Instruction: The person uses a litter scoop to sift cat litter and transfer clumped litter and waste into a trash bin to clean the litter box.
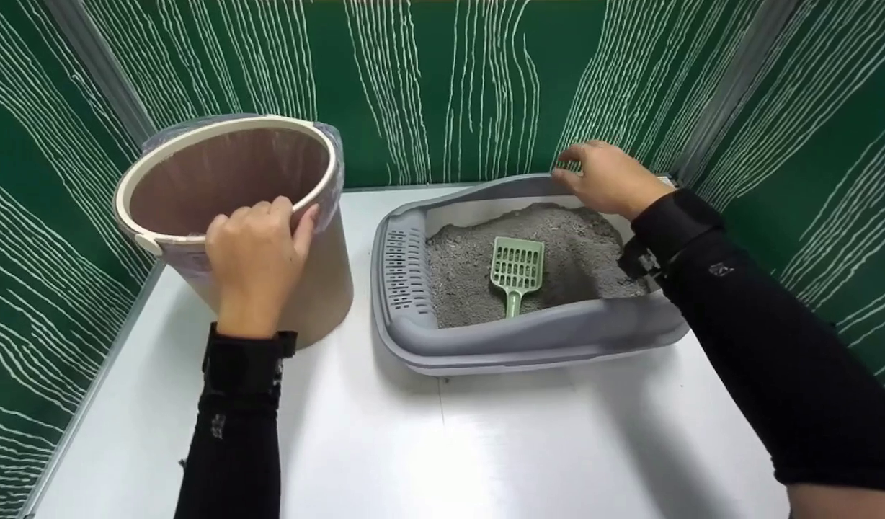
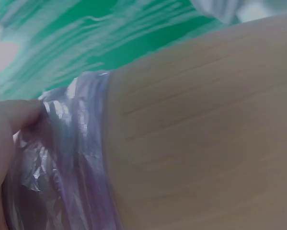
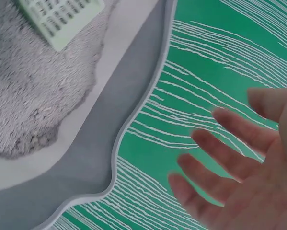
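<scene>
My left hand point(image 1: 256, 259) grips the near rim of a beige trash bin point(image 1: 327, 281), fingers over the cream ring and thumb at its right. A thin clear purplish bag point(image 2: 81, 148) is folded down over the bin's outside, under my fingers in the left wrist view. Over the back right of a grey litter box point(image 1: 500, 342) hovers my right hand point(image 1: 605, 176), its fingers loosely bent and holding nothing. In the right wrist view those fingers point(image 3: 229, 167) are spread apart beside the box's rim. A green slotted scoop point(image 1: 517, 267) lies on the grey litter point(image 1: 464, 267) inside the box.
Bin and box stand side by side on a white surface point(image 1: 385, 447). Green panels point(image 1: 442, 86) with wavy white lines rise behind and at both sides, joined by grey corner posts point(image 1: 723, 94). The box's left end has a slotted ledge point(image 1: 405, 270).
</scene>
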